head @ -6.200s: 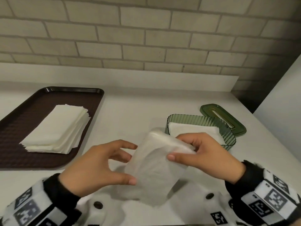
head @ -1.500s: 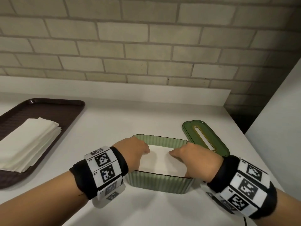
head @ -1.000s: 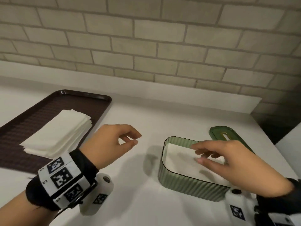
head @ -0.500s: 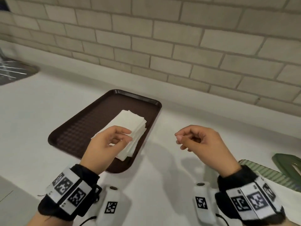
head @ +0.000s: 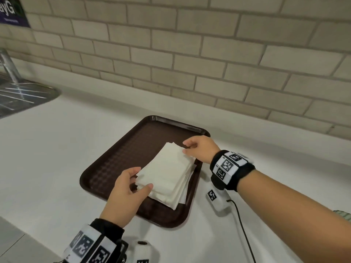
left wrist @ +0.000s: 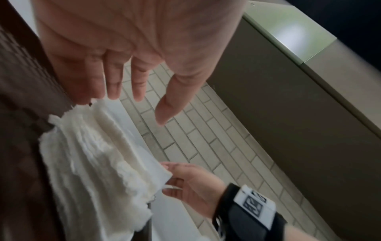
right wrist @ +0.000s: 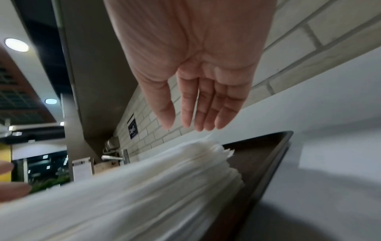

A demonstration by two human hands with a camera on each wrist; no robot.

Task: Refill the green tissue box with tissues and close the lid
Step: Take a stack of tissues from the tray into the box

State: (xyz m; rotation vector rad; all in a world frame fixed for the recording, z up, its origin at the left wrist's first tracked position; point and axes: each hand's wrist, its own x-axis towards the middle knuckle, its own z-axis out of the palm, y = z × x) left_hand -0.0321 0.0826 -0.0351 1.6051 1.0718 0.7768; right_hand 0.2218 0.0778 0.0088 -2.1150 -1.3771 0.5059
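A stack of white tissues (head: 167, 173) lies on the brown tray (head: 121, 154). My left hand (head: 141, 179) is at the stack's near left corner, with the thumb over the top sheet and the fingers along the side. In the left wrist view that hand (left wrist: 140, 107) shows straight fingers beside the tissues (left wrist: 92, 154). My right hand (head: 187, 148) reaches the far corner of the stack, and in the right wrist view its fingers (right wrist: 200, 114) are straight just above the tissues (right wrist: 144, 187). Only a sliver of the green tissue box (head: 344, 215) shows at the right edge.
The tray sits on a white counter (head: 47, 158) against a brick wall (head: 190, 63). A metal sink drainer (head: 22, 97) lies at the far left. A black cable (head: 243, 230) trails under my right wrist.
Both hands have moved from the air onto the tissue stack, the left to its near corner, the right to its far corner. The view swung left, leaving the green box almost out of sight.
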